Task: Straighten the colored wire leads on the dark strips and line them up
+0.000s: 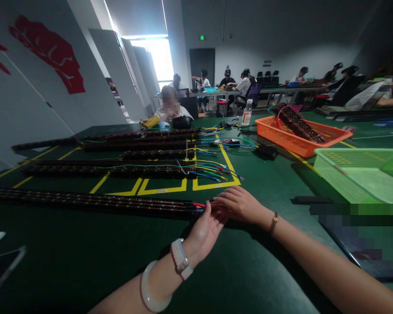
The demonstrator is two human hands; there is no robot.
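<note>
A long dark cable bundle (118,203) lies across the near part of the table, with red, yellow and blue wires (199,205) coming out of its right end. My left hand (203,235) is closed on these wires from below, thumb up. Over the same spot arches my right hand (244,206), its fingers bent down around the wires just right of my left thumb. The wire tips are hidden between my hands. Beyond them lie more dark bundles (150,171), whose coloured wires (212,172) end in ring terminals.
An orange basket (281,140) holding a dark coiled bundle stands at back right, beside a green basket (334,174). A bottle (247,113) stands behind. Yellow tape (163,191) marks the green table (265,270). Across the table sits a person (185,112).
</note>
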